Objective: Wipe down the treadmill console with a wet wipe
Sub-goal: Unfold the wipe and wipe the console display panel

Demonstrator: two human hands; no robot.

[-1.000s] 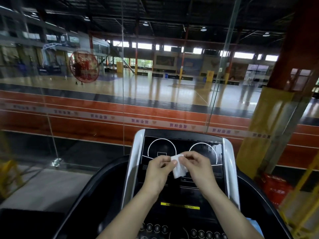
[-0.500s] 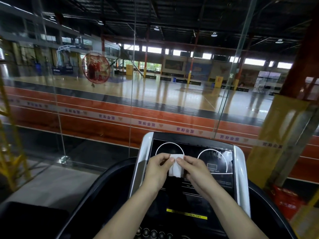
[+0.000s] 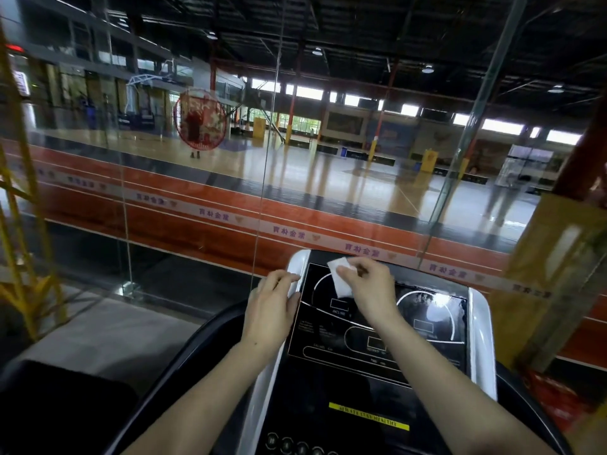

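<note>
The right hand (image 3: 368, 290) has its grip pinched on a white wet wipe (image 3: 341, 280), thumb and fingers closed on the wipe's right-hand part while the rest of the sheet hangs flat against the top left corner of the treadmill console (image 3: 377, 343), over the upper arc of the left white ring marked INCLINE. The left hand (image 3: 269, 310) sits just beside it, its grip wrapped around the silver left edge rail (image 3: 294, 280) of the console, fingers curled over the rail's front and the thumb side hidden behind it. The two hands are near each other but apart. The console's black glass face shows a second white ring on the right with a bright glare patch, a track-shaped outline lower down, small pale lettering too fine to read, and a yellow warning strip (image 3: 369, 416) near the bottom. A row of round buttons (image 3: 295, 444) sits below that strip at the frame's lower edge. Both bare forearms reach up from the bottom of the view. Beyond the console stands a glass wall (image 3: 197, 192), and through it a red running track (image 3: 230, 224) and a wooden sports court.
</note>
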